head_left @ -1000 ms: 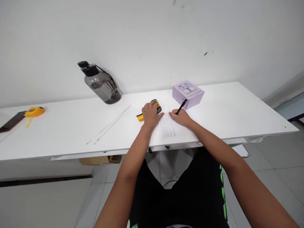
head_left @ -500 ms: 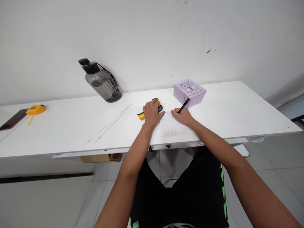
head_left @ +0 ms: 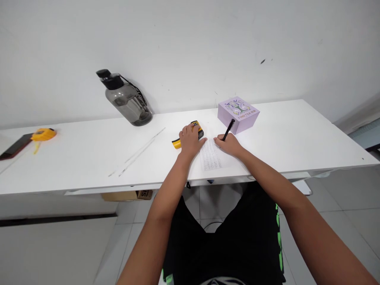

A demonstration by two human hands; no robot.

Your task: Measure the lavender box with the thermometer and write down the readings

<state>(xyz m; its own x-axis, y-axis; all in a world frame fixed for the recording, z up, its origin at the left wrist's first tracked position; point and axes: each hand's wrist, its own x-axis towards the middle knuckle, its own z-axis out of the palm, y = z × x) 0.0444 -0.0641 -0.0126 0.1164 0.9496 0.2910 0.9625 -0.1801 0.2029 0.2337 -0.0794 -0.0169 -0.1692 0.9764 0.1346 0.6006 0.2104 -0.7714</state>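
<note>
My right hand (head_left: 230, 145) is closed around a black pen (head_left: 229, 129). The pen's back end tilts up and to the right, and its tip is hidden by the fingers. Beneath it, a sheet of paper (head_left: 211, 160) with rows of handwriting lies on the white table. My left hand (head_left: 190, 140) lies over a yellow-and-black infrared thermometer (head_left: 177, 143), fingers curled across its body. The left thumb reaches to the top left of the sheet. Just behind my right hand stands a lilac tea box (head_left: 238, 114).
A grey bottle with a black cap (head_left: 127, 99) stands against the wall. At the far left are a yellow tape measure (head_left: 44, 134) and a dark flat object like a phone (head_left: 14, 147). Grey streaks (head_left: 141, 152) mark the white table (head_left: 80, 158). A cardboard box (head_left: 127, 196) shows beneath it.
The pen stands slightly more upright in my right hand. My left hand keeps its place on the thermometer. The whole view has shifted slightly.
</note>
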